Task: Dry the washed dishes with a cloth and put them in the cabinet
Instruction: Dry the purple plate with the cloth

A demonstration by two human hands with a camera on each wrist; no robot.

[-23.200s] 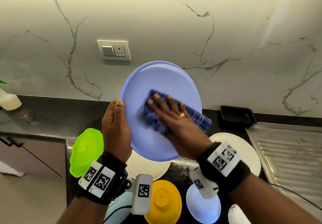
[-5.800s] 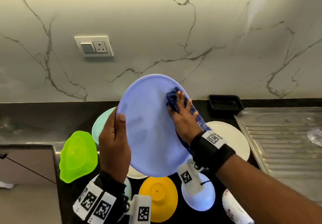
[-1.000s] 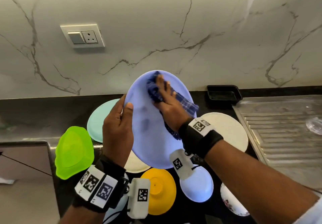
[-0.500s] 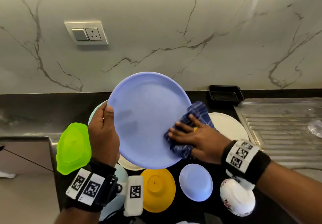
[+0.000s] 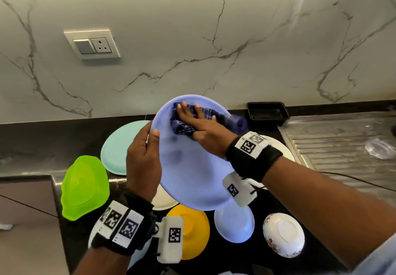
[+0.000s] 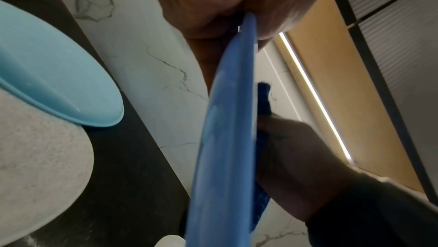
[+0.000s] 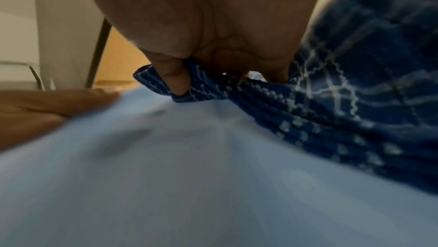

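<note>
A lilac plate (image 5: pixel 192 178) is held up over the counter, tilted with its face toward me. My left hand (image 5: pixel 152 137) grips its left rim, thumb on the face and fingers behind. My right hand (image 5: pixel 199 122) lies on a dark blue checked cloth (image 5: pixel 182 127), pressing it against the upper part of the plate. The right wrist view shows the thumb hooked into a fold of the cloth (image 7: pixel 343 110) over the plate (image 7: pixel 189 176). In the left wrist view the plate (image 6: pixel 225 138) is edge-on, with the cloth (image 6: pixel 263 91) on its far side.
On the black counter lie a teal plate (image 5: pixel 122 146), a green dish (image 5: pixel 83 187), a yellow bowl (image 5: pixel 192 229), a small lilac bowl (image 5: pixel 234 223), a floral bowl (image 5: pixel 284 236) and a cream plate (image 5: pixel 285 148). A black tray (image 5: pixel 267 114) and steel drainboard (image 5: pixel 342 142) are at right.
My right hand has slid the cloth from the plate's lower right edge up to its top. The left hand has turned the plate more edge-on and shifted it right.
</note>
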